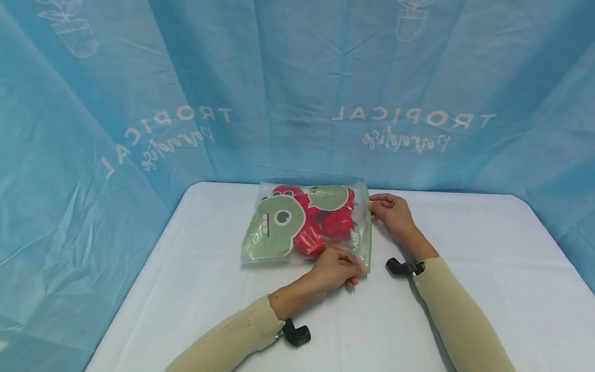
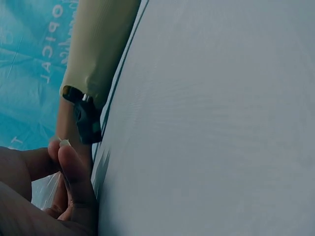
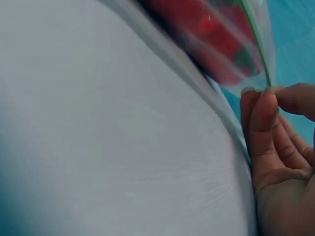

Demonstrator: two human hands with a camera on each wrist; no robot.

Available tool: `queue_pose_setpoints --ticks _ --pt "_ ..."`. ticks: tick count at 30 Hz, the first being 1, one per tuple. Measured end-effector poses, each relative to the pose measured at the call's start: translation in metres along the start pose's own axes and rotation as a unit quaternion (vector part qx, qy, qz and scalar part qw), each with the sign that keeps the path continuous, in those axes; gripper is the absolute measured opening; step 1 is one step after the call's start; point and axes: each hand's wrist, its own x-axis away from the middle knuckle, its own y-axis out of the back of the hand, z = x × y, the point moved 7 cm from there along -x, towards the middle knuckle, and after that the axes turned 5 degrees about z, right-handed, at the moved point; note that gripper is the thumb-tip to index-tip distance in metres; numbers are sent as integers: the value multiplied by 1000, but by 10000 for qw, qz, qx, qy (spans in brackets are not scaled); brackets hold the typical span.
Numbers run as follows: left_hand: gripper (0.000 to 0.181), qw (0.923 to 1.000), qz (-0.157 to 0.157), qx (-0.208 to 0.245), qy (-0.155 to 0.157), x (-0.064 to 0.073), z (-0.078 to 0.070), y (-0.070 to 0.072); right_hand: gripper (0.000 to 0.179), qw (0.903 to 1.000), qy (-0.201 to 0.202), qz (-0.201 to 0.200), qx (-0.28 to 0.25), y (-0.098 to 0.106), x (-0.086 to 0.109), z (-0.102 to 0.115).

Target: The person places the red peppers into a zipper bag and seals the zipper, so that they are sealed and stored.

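Observation:
A clear zip bag (image 1: 253,240) with a green cartoon monster print lies on the table, its green zip edge at the right. Several shiny red rounded things (image 1: 310,236) with bits of green, perhaps toy peppers, show through the plastic. At the near right corner my left hand (image 1: 333,268) pinches the zip edge between thumb and fingertips; in the left wrist view the pinched part is mostly hidden. My right hand (image 1: 392,213) pinches the same edge toward its far end. The right wrist view shows the green strip (image 3: 256,37) running into those fingertips.
A white cloth covers the table (image 1: 195,294). Behind and at both sides hangs a blue curtain (image 1: 297,93) with mirrored white lettering. Each wrist wears a black camera mount, the left one (image 1: 296,333) close to the table.

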Motion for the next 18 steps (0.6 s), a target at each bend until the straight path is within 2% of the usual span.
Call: queue_pose_setpoints --ticks 5,8,13,18 --pt "10 10000 0 -7 -23 1 -1 -2 44 9995 -13 -248 -171 8 -14 -1" --pt "11 10000 29 -30 -49 1 -1 -3 44 9991 -60 -413 -95 12 -19 2" --pt "11 9998 142 -46 -151 2 -2 -8 41 9960 -130 -882 -37 19 -25 3" --pt "9 9997 28 -114 -211 4 -2 -7 42 9942 -173 -1053 -134 22 -33 0"
